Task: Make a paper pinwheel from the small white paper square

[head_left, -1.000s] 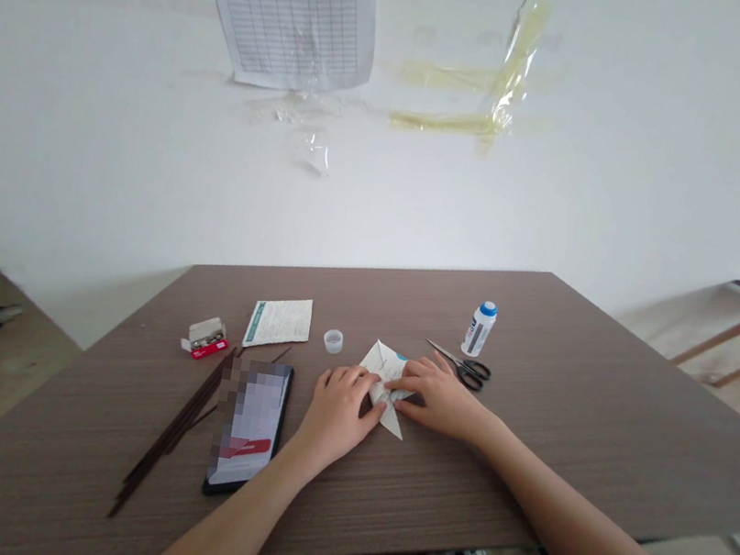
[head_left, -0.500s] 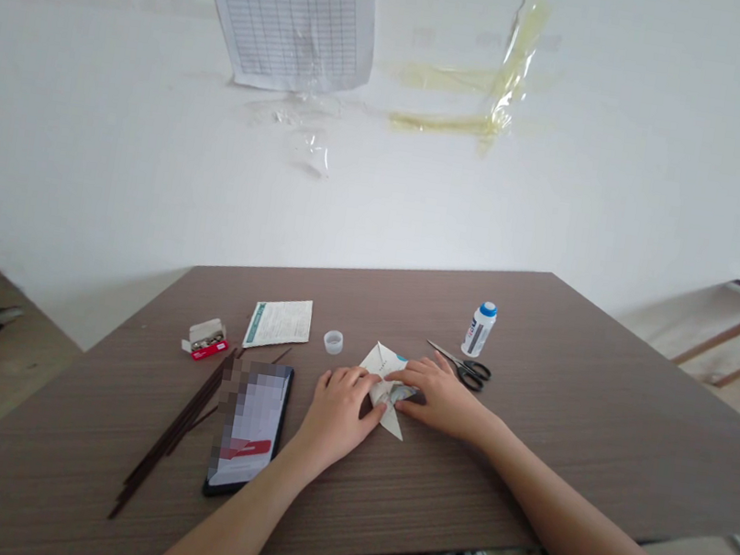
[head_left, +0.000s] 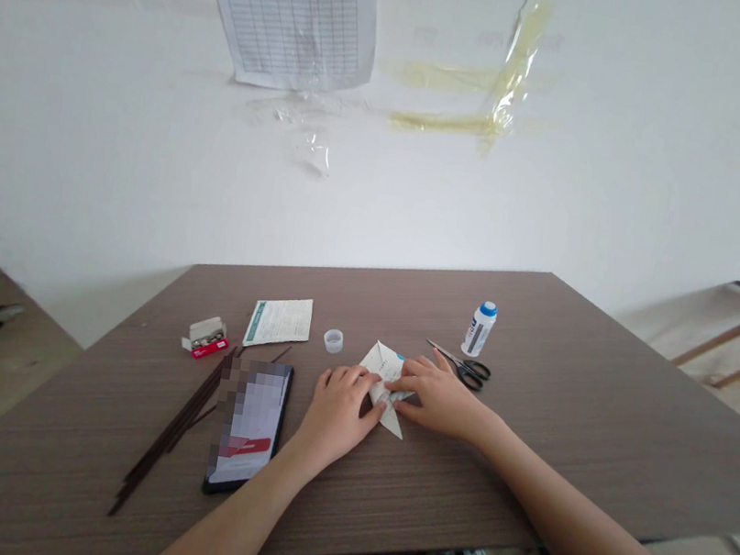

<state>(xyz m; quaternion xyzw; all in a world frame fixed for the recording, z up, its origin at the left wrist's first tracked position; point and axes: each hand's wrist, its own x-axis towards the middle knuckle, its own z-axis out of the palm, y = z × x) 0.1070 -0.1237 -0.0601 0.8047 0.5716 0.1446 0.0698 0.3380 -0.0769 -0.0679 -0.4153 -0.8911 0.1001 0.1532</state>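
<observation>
A piece of folded white paper [head_left: 386,361] with some print and a blue patch lies on the table in front of me, one pointed corner toward me. My left hand [head_left: 337,410] grips its left side, the thumb on the paper and the fingers curled over the edge. From the right, my right hand [head_left: 441,398] pinches a fold, fingers and thumb close together near the left thumb. Both hands cover part of the paper. Just behind my right hand lie scissors [head_left: 472,374] with black handles, their blades pointing left.
A white bottle with a blue cap [head_left: 479,329] stands behind the scissors. Left of the paper are a small clear cap [head_left: 334,341], a printed sheet [head_left: 280,322], a small open box [head_left: 207,338], thin dark sticks [head_left: 168,442] and a phone [head_left: 250,431]. A wall borders the table's [head_left: 598,423] back.
My right hand's fingers have drawn in slightly, and the paper fold under them lies flatter. My left hand has stayed in place.
</observation>
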